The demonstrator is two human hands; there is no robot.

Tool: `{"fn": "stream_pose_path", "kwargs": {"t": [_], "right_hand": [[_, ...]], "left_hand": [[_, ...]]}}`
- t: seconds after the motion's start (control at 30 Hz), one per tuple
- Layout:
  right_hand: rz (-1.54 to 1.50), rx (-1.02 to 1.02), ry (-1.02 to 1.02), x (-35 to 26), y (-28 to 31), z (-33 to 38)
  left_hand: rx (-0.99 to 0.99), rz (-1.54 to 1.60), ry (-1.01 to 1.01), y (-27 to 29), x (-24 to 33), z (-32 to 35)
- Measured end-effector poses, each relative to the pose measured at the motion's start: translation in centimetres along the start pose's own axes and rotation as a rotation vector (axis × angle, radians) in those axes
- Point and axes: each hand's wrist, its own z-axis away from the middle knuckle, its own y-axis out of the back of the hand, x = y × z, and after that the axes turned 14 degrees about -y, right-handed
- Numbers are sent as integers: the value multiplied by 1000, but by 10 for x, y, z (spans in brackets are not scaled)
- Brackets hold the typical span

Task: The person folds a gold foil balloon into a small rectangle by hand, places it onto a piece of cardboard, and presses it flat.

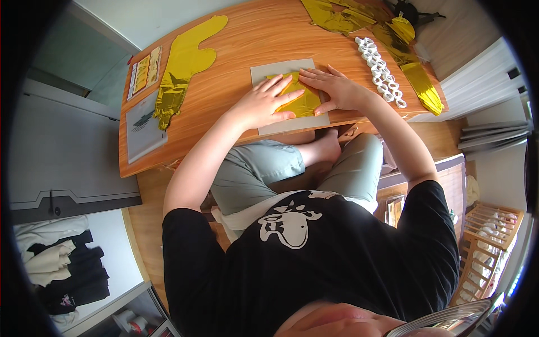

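A folded gold foil piece (306,105) lies on a grey card sheet (263,73) near the front edge of the wooden table (247,33). My left hand (264,103) lies flat on the left side of the foil with fingers spread. My right hand (332,87) presses flat on its right side, fingers pointing left. Both palms are down on the foil; neither hand grips it.
A long flat gold foil shape (182,64) lies at the table's left, beside a printed sheet (144,71) and a booklet (142,126). More crumpled gold foil (393,39) and a white chain of links (380,73) lie at the right. Clothes (62,264) are piled lower left.
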Motion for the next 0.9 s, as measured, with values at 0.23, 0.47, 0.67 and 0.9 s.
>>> {"fn": "stream_pose_path", "kwargs": {"t": [0.23, 0.47, 0.67, 0.9], "right_hand": [[-59, -34, 23, 5, 5, -3], [-57, -76, -66, -3, 14, 0], [-50, -77, -133, -8, 17, 1], [-219, -66, -161, -19, 29, -6]], "left_hand": [[-91, 8, -37, 9, -8, 2], [-97, 138, -48, 14, -16, 10], [-164, 55, -28, 20, -13, 8], [-164, 108, -6, 19, -16, 5]]}}
